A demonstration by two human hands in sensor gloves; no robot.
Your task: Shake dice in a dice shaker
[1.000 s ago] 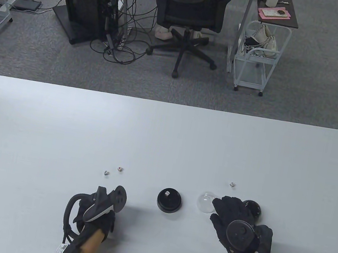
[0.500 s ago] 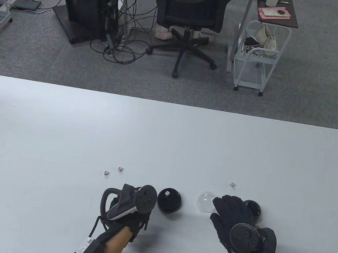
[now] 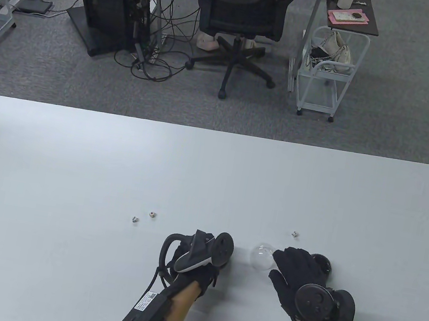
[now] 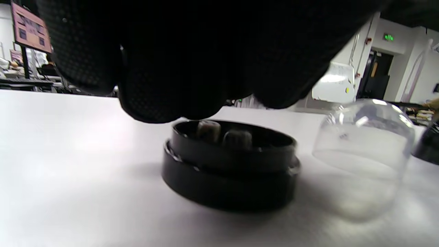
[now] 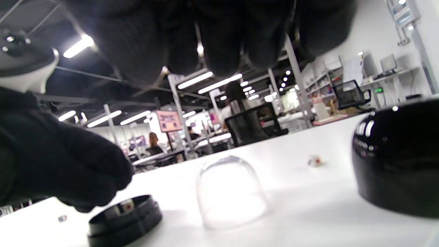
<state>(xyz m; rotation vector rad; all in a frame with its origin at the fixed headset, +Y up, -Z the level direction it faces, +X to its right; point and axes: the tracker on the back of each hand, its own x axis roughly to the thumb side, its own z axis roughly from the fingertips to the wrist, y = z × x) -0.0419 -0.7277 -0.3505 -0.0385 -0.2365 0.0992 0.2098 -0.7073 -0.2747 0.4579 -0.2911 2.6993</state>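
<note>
The black shaker base (image 4: 229,178) stands on the white table (image 3: 211,176) with two dice (image 4: 237,139) in it. My left hand (image 3: 201,275) hovers right over the base and hides it in the table view; its bunched fingers (image 4: 192,99) hang just above the dice. The clear dome (image 3: 261,256) stands mouth down to the right of the base. My right hand (image 3: 295,266) lies flat on the table between the dome and the black cover (image 3: 324,263), holding nothing. Three loose dice lie on the table: two at the left (image 3: 134,219) (image 3: 152,214), one at the right (image 3: 295,234).
The right wrist view shows the base (image 5: 125,219), the dome (image 5: 229,192) and the black cover (image 5: 398,154) in a row. Beyond the table's far edge are an office chair (image 3: 241,13), a computer tower (image 3: 113,4) and a white cart (image 3: 327,72).
My left hand has moved right, from the table's left part to over the black base, which it now covers. My right hand has barely moved.
</note>
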